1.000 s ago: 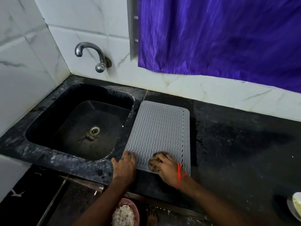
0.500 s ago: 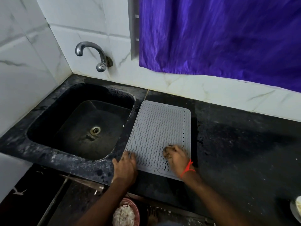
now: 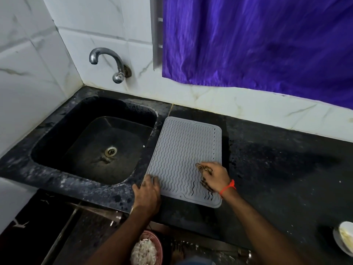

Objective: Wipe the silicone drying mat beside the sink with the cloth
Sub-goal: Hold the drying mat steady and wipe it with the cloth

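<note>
The right hand [image 3: 214,176] curls its fingers over a small dark cloth [image 3: 205,175], bunched and mostly hidden beneath them, and presses it onto the near right part of the grey silicone drying mat [image 3: 181,150]. Dark wet streaks sit in the mat's grooves just below the cloth. The left hand [image 3: 148,190] lies flat with straight fingers on the mat's near left corner, pinning it — it holds nothing. The mat lies on the black counter [image 3: 277,169], just beside the sink [image 3: 91,138], its left edge along the basin's rim. The wiping looks to be mid-stroke, with the far half seemingly untouched; the next move likely calls for carrying the cloth up the ridges toward the wall — while the left hand holds the mat down.
</note>
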{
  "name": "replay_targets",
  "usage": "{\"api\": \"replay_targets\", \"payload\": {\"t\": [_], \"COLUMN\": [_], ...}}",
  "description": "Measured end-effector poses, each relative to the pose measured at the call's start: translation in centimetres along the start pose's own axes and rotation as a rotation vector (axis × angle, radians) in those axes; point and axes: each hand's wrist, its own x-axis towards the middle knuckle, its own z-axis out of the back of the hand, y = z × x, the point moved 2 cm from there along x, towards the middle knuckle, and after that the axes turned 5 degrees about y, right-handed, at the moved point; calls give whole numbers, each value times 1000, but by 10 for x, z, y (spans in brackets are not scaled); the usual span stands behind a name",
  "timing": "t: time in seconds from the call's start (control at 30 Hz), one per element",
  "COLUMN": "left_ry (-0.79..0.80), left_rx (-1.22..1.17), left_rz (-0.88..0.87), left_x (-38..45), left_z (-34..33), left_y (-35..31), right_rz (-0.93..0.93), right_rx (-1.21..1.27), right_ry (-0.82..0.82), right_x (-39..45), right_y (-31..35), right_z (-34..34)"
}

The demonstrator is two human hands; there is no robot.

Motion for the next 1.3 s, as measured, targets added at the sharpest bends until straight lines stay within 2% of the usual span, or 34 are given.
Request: {"api": "replay_targets", "payload": {"t": [0.1,0.23,0.3,0.4,0.5,0.67,0.8,0.87,0.93,1.03,1.13,1.2,1.3], "left_ry": [8,1,-4,-9,-22,-10,0,-10,-14,-8,3,6,2], "left_rx": [19,33,37,48,56,67,80,69,68,78,72,71,82], "left_rz": [-12,-18,-18,-26,-33,-46,-45,-43,-49,-52,-56,-65,-71], "left_x": [-2,-2,-2,-3,-4,-6,-7,-6,-6,-6,-6,-6,-7], "left_z": [-2,-2,-1,0,1,2,1,1,0,-3,-3,-2,-1], "left_y": [-1,-1,-1,-3,-4,-3,-3,-2,-1,-1,-2,-1,0], "right_rz": [61,152,211,271,213,207,224,242,268,310,309,268,138], "right_rx": [-256,-513,-527,-493,-365,-314,-531,-622,-641,-647,-438,-251,-180], "right_ry": [90,68,79,214,328,62,120,81,40,95,175,92,-54], "right_x": [-1,-30,-47,-65,-64,-41,-43,-51,-58,-58,-49,-37,-13], "right_y": [-6,-7,-9,-12,-10,-11,-13,-18,-21,-25,-21,-16,-14], "right_z": [-27,-63,-68,-62,-42,-29,-54,-63,-64,-58,-40,-24,-3]}}
